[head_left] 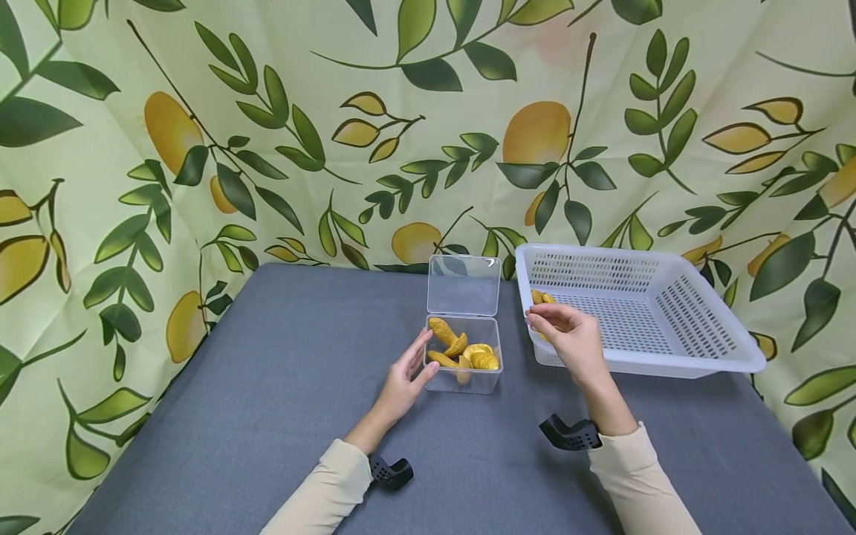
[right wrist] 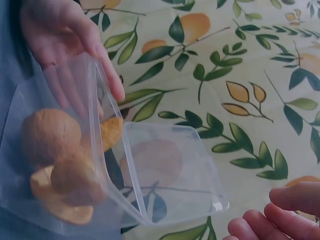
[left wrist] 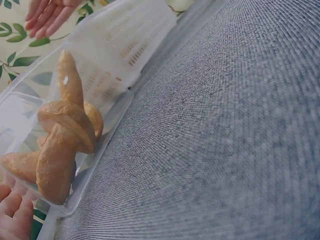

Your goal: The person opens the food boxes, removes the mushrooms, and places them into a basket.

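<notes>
A clear plastic box [head_left: 484,383] holds several yellow-brown mushrooms [head_left: 440,331], and its hinged lid [head_left: 464,286] stands raised at the back. My left hand [head_left: 400,379] rests against the box's left side, fingers extended, thumb at the front left corner. At the left end of a white basket, my right hand [head_left: 576,338] hangs over the rim with its thumb near the fingertips. Yellow-brown pieces [head_left: 540,296] show right behind those fingers. From the left wrist view, the right hand's fingers [left wrist: 47,17] look fairly straight, and nothing shows at their tips.
The white perforated basket [head_left: 675,364] stands at the back right, a narrow gap from the box. Grey cloth covers the table [head_left: 301,357]. A curtain [head_left: 281,178] printed with leaves and fruit rises behind its back edge. Each wrist wears a black mount [head_left: 570,434].
</notes>
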Demonstrator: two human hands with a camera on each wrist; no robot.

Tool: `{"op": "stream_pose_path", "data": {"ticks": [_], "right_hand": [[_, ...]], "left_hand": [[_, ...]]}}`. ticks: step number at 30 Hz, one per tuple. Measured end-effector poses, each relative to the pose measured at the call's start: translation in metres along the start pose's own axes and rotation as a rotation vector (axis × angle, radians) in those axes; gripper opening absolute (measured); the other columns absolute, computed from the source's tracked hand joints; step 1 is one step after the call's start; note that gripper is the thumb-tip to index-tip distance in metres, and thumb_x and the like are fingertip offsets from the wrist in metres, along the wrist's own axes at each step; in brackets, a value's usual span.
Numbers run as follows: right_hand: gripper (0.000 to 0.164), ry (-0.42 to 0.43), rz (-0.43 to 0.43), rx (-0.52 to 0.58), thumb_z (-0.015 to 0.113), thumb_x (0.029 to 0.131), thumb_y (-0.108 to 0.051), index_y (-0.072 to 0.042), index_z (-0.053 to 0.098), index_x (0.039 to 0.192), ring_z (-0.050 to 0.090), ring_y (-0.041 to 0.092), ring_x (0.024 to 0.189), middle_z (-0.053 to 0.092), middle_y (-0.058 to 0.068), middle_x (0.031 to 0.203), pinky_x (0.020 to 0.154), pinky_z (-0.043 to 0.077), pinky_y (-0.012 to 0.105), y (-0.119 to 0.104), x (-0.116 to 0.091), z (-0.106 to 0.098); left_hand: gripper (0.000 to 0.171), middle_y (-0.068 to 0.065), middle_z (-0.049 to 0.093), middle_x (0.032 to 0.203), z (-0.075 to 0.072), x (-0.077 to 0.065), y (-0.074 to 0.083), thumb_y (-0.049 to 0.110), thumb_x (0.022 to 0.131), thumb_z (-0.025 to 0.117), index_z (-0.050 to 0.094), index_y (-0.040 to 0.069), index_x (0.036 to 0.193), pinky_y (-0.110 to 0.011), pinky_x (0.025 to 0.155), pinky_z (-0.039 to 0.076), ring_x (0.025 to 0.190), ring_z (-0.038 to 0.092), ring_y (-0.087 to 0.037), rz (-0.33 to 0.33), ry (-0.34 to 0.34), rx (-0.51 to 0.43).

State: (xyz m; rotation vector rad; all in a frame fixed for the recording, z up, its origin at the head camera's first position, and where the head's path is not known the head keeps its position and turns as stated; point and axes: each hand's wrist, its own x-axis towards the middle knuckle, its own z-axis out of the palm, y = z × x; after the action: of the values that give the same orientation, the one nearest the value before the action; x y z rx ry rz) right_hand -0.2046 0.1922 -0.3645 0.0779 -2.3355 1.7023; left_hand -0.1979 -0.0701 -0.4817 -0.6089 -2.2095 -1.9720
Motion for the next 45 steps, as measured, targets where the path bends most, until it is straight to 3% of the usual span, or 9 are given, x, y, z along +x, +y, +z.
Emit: {"op": "stream_pose_path", "data": {"ticks": [9, 12, 15, 17, 22, 26, 30, 33, 45], "right_hand": [[0.028, -0.060, -0.013, 0.008, 0.070, 0.086, -0.006, 0.011, 0.066, 0.107, 0.062, -0.013, 0.073, 0.065, -0.029, 0.076, 0.071, 0.054, 0.006, -0.006, 0.000, 0.019], [0.026, -0.084, -0.022, -0.014, 0.070, 0.087, -0.007, 0.009, 0.068, 0.107, 0.062, -0.013, 0.076, 0.075, -0.006, 0.088, 0.072, 0.053, 0.006, -0.006, 0.001, 0.026], [0.024, -0.112, -0.036, -0.064, 0.069, 0.087, -0.008, 0.006, 0.069, 0.107, 0.060, -0.015, 0.077, 0.074, 0.019, 0.102, 0.073, 0.052, 0.004, -0.003, 0.003, 0.035], [0.023, -0.132, -0.044, -0.092, 0.069, 0.088, -0.008, 0.005, 0.069, 0.106, 0.059, -0.017, 0.077, 0.071, 0.025, 0.106, 0.074, 0.052, 0.004, -0.001, 0.004, 0.041], [0.019, -0.172, -0.065, -0.126, 0.070, 0.087, -0.007, 0.003, 0.070, 0.103, 0.061, -0.012, 0.075, 0.073, 0.023, 0.102, 0.072, 0.053, 0.007, 0.004, 0.006, 0.056], [0.018, -0.193, -0.093, -0.132, 0.071, 0.085, -0.007, 0.004, 0.071, 0.100, 0.072, 0.012, 0.081, 0.074, 0.023, 0.098, 0.072, 0.059, 0.015, 0.006, 0.007, 0.067], [0.019, -0.219, -0.112, -0.148, 0.072, 0.084, -0.007, 0.005, 0.071, 0.100, 0.073, 0.032, 0.086, 0.074, 0.023, 0.096, 0.075, 0.063, 0.029, 0.008, 0.008, 0.076], [0.019, -0.227, -0.124, -0.160, 0.073, 0.083, -0.005, 0.006, 0.072, 0.098, 0.073, 0.033, 0.086, 0.074, 0.024, 0.095, 0.075, 0.064, 0.034, 0.011, 0.009, 0.081], [0.022, -0.266, -0.079, -0.220, 0.073, 0.084, -0.007, 0.005, 0.071, 0.102, 0.073, 0.034, 0.092, 0.074, 0.023, 0.101, 0.078, 0.063, 0.038, 0.011, 0.014, 0.097]], "left_hand": [[0.056, -0.022, 0.024, 0.159, 0.000, 0.001, -0.001, 0.006, 0.095, 0.056, 0.036, -0.001, 0.147, -0.044, 0.119, 0.028, 0.145, 0.030, -0.037, -0.009, 0.001, 0.011], [0.056, -0.020, 0.025, 0.159, -0.001, 0.001, -0.001, 0.006, 0.095, 0.056, 0.036, 0.000, 0.147, -0.042, 0.119, 0.028, 0.145, 0.031, -0.034, -0.020, 0.005, 0.011], [0.056, -0.018, 0.026, 0.159, 0.000, 0.001, 0.000, 0.007, 0.095, 0.056, 0.037, 0.001, 0.147, -0.040, 0.119, 0.028, 0.145, 0.031, -0.032, -0.028, 0.004, 0.009], [0.056, -0.019, 0.026, 0.159, 0.000, 0.001, 0.000, 0.007, 0.095, 0.056, 0.037, 0.001, 0.147, -0.040, 0.119, 0.029, 0.145, 0.031, -0.033, -0.018, 0.000, 0.013], [0.056, -0.021, 0.026, 0.159, -0.001, 0.000, 0.001, 0.009, 0.095, 0.057, 0.037, 0.000, 0.147, -0.036, 0.120, 0.031, 0.145, 0.030, -0.036, -0.008, -0.004, 0.012], [0.056, -0.020, 0.025, 0.159, -0.001, 0.000, 0.001, 0.008, 0.095, 0.057, 0.037, 0.001, 0.147, -0.039, 0.120, 0.028, 0.146, 0.029, -0.034, -0.022, -0.002, -0.003], [0.056, -0.021, 0.025, 0.159, -0.001, 0.000, 0.001, 0.008, 0.096, 0.056, 0.036, 0.001, 0.147, -0.043, 0.119, 0.027, 0.146, 0.029, -0.034, -0.021, -0.003, -0.007], [0.056, -0.020, 0.025, 0.159, -0.001, 0.000, 0.001, 0.008, 0.096, 0.056, 0.036, 0.001, 0.147, -0.042, 0.119, 0.028, 0.146, 0.029, -0.033, -0.031, -0.002, -0.010], [0.055, -0.017, 0.024, 0.160, -0.001, 0.000, 0.002, 0.008, 0.096, 0.056, 0.036, 0.002, 0.147, -0.041, 0.120, 0.027, 0.147, 0.028, -0.030, -0.055, -0.006, -0.018]]}}
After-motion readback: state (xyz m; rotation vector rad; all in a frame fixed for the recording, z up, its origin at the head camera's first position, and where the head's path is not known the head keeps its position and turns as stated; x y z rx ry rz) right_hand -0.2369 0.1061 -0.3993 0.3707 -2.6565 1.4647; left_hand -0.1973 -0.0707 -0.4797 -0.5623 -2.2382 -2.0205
